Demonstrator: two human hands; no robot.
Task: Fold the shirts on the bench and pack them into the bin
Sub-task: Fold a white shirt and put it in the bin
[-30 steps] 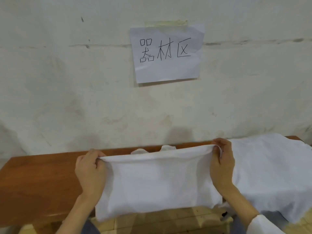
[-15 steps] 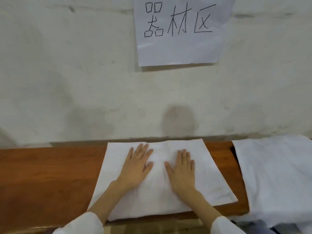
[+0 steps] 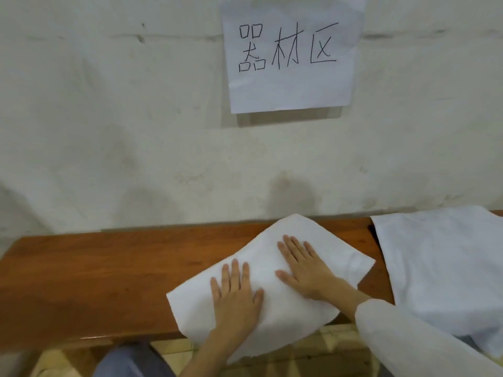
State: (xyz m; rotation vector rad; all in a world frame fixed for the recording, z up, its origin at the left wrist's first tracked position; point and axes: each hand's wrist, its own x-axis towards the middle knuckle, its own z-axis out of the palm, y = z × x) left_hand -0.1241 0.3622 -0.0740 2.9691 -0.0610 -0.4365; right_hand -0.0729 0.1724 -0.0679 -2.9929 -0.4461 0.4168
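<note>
A folded white shirt (image 3: 337,257) lies skewed on the wooden bench (image 3: 95,278), one corner toward the wall and its near edge hanging over the bench front. My left hand (image 3: 236,295) lies flat on its near left part, fingers spread. Flat on the shirt's middle rests my right hand (image 3: 304,268), fingers pointing up and left. A second white shirt (image 3: 446,268) is spread unfolded over the bench's right end, draping off the front. No bin is in view.
A white wall (image 3: 136,131) rises directly behind the bench, with a paper sign (image 3: 291,85) of handwritten characters taped to it. Tiled floor (image 3: 174,349) and my knee (image 3: 130,360) show below the bench front. The bench's left half is bare wood.
A second ago I held the shirt up by its top edge. Then it lay square under both flat hands. Now it has turned counter-clockwise and shifted right, hands still pressed on it.
</note>
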